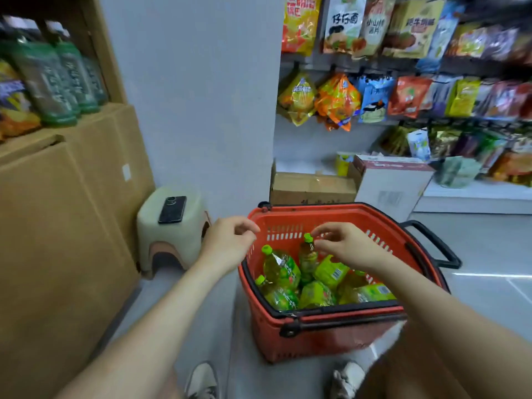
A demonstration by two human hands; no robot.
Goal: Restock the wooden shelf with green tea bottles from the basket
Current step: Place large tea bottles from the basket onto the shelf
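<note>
A red plastic basket [331, 338] stands on the floor in front of me, holding several green tea bottles with bright green caps and labels. One bottle [307, 259] stands upright in the middle. My right hand [345, 243] is at its cap, thumb and fingers pinching around it. Another bottle [280, 267] leans at the basket's left side. My left hand [230, 240] hovers over the left rim, fingers loosely curled and holding nothing. The wooden shelf [95, 61] at the upper left carries dark green-labelled bottles [57, 79].
Large cardboard boxes [57, 211] fill the left side below the shelf. A small plastic stool [172, 226] with a phone [172, 210] on it stands by the grey wall. Boxes [313, 187] sit behind the basket. Snack bags [403, 67] hang on racks at the right.
</note>
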